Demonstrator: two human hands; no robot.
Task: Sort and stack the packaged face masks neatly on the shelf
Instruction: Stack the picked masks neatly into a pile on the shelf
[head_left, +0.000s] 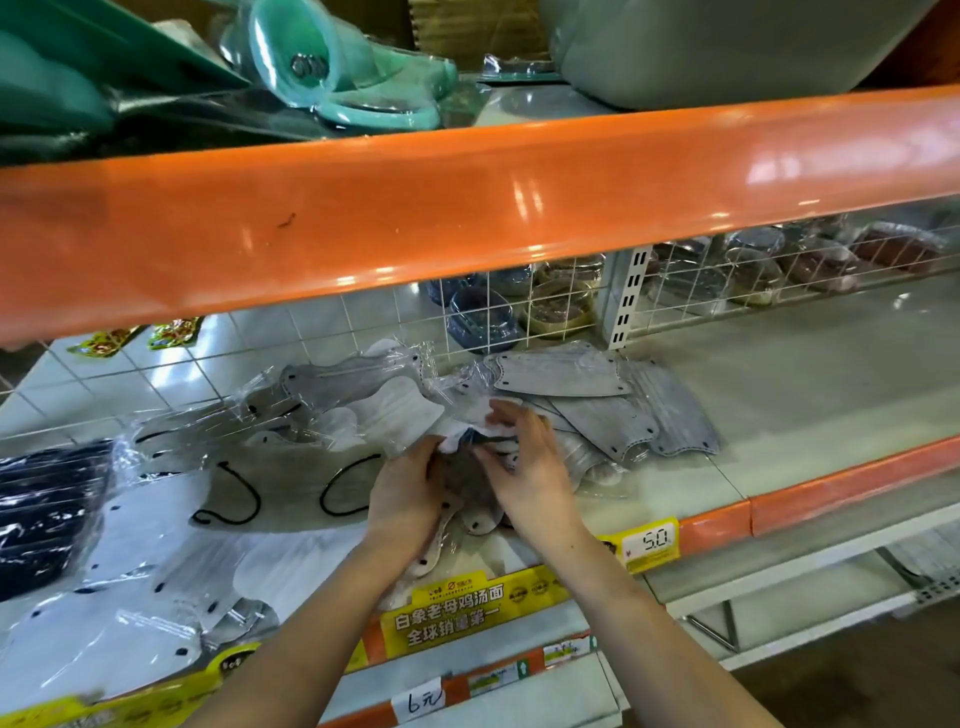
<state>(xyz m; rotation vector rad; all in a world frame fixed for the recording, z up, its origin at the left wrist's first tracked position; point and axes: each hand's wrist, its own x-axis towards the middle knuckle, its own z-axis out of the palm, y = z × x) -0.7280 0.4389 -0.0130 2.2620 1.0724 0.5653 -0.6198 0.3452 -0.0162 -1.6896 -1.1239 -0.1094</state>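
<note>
Packaged face masks lie scattered on the shelf (779, 405). My left hand (408, 488) and my right hand (530, 462) both grip a grey packaged mask (465, 480) between them at the shelf's front middle. Grey masks (613, 410) are piled just right of my hands. A grey mask with black ear loops (291, 483) lies to the left, with white masks (156, 571) in front of it and black masks (47, 509) at the far left. More clear-wrapped masks (358, 384) lie behind my hands.
An orange shelf beam (467, 208) hangs overhead with green plastic ware (332, 67) above it. A white wire grid (545, 306) backs the shelf, with other packaged goods behind it. Yellow price labels (649, 543) line the front edge. The shelf's right part is bare.
</note>
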